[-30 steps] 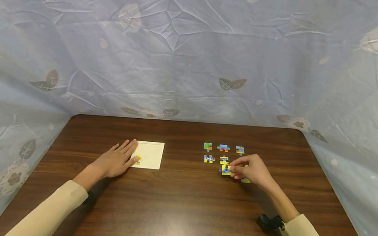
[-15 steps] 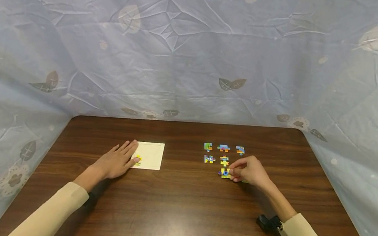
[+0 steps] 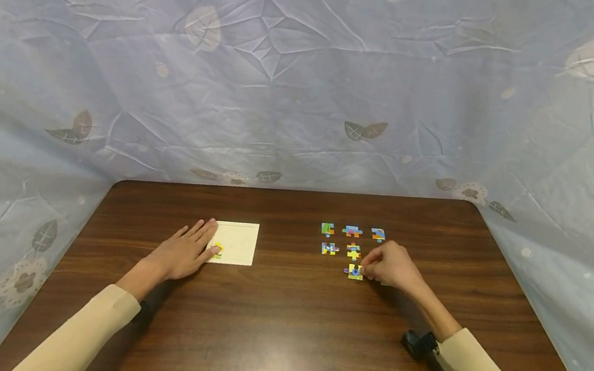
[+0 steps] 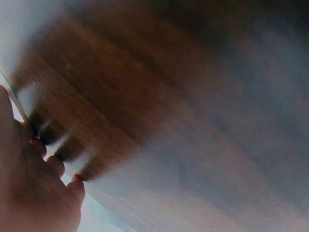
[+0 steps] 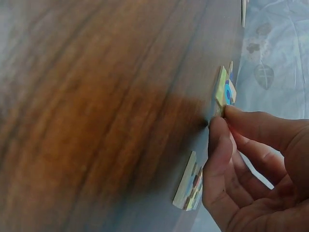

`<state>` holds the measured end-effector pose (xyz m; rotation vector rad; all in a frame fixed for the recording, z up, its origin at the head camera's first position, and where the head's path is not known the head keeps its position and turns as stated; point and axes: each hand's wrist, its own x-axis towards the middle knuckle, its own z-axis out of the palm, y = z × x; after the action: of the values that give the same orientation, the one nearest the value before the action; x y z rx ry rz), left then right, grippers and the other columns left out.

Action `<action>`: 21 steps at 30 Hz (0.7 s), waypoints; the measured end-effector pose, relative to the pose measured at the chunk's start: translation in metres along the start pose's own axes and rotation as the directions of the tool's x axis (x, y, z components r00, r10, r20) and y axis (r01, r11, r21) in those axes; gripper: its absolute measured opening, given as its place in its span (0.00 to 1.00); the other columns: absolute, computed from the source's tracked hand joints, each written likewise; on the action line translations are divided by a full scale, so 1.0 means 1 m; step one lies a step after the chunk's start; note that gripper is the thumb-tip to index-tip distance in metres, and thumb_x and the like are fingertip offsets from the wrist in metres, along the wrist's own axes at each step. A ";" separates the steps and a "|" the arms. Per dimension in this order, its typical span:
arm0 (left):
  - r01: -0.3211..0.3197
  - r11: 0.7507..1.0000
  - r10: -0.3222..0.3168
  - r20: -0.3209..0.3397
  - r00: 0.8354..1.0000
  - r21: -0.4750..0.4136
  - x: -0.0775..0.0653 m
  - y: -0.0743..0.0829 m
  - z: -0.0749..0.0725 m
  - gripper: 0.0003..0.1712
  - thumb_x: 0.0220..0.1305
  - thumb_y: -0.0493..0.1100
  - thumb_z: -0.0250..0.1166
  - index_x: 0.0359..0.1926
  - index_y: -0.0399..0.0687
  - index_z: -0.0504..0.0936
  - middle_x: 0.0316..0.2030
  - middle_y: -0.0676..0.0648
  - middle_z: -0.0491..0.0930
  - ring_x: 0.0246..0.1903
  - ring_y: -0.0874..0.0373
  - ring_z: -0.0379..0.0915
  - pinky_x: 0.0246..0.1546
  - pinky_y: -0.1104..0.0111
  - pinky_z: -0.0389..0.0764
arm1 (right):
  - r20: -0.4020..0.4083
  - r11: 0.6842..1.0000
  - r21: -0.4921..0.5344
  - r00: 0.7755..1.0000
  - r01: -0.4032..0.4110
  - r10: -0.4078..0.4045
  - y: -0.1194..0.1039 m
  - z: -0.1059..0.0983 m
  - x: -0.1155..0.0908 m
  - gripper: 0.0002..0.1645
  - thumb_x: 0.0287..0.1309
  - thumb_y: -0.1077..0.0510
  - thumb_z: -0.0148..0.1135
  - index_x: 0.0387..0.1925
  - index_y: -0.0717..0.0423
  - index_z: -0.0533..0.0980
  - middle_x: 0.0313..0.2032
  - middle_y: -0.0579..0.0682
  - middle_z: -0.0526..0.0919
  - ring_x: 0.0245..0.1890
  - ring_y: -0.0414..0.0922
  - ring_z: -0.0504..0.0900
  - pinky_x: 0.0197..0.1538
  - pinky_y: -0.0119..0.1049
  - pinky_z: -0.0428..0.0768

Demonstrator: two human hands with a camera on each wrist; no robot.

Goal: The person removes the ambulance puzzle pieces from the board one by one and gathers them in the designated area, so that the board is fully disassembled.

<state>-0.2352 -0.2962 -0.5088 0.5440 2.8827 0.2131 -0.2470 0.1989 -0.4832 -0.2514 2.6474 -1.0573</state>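
Note:
My left hand (image 3: pixel 179 252) lies with straight fingers on the left side of a cream puzzle board (image 3: pixel 237 244). Its thumb reaches a small yellow jigsaw piece (image 3: pixel 216 252) in the board's near left corner. In the left wrist view that hand (image 4: pixel 36 179) shows only at the lower left edge. My right hand (image 3: pixel 392 267) pinches the right edge of a yellow and blue jigsaw piece (image 3: pixel 355 272) between thumb and forefinger. The right wrist view has this piece (image 5: pixel 224 89) at the fingertips, low over the table.
Behind the pinched piece lie several loose ones, among them a green piece (image 3: pixel 327 228), a blue and pink piece (image 3: pixel 352 231) and a yellow piece (image 3: pixel 353 252). Another piece (image 5: pixel 188 186) sits beside the right hand, mostly hidden from the head. A patterned cloth (image 3: pixel 311 86) walls the table (image 3: pixel 266 321).
The yellow and blue piece has come slightly nearer the person, apart from the yellow piece behind it. My right hand has shifted slightly, covering more of the piece beside it. The left hand stays put.

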 end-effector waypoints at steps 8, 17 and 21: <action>0.002 1.000 -0.002 0.001 1.000 0.007 0.000 -0.001 -0.001 0.44 0.85 0.64 0.39 0.85 0.43 0.42 0.85 0.40 0.42 0.84 0.37 0.40 0.83 0.37 0.47 | 0.013 0.998 -0.059 1.000 -0.001 0.002 -0.004 0.000 0.004 0.05 0.60 0.62 0.72 0.29 0.55 0.90 0.23 0.48 0.88 0.22 0.40 0.80 0.25 0.30 0.78; -0.002 1.000 0.002 0.008 1.000 0.004 0.001 -0.001 -0.001 0.44 0.84 0.65 0.39 0.85 0.43 0.42 0.85 0.40 0.42 0.84 0.37 0.40 0.83 0.37 0.47 | 0.017 0.994 -0.096 0.999 0.049 -0.047 -0.008 -0.002 0.003 0.06 0.62 0.65 0.71 0.30 0.57 0.90 0.25 0.48 0.90 0.25 0.40 0.81 0.30 0.31 0.78; 0.002 1.000 -0.002 0.007 1.000 0.001 0.000 -0.002 0.000 0.44 0.85 0.64 0.40 0.85 0.43 0.42 0.86 0.41 0.42 0.85 0.38 0.40 0.83 0.37 0.47 | 0.026 0.995 -0.091 0.999 0.042 -0.039 -0.009 -0.001 0.002 0.06 0.62 0.64 0.71 0.29 0.57 0.89 0.25 0.49 0.89 0.24 0.40 0.81 0.28 0.31 0.79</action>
<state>-0.2363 -0.2979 -0.5093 0.5414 2.8763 0.2095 -0.2490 0.1929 -0.4767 -0.3362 2.6828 -0.9401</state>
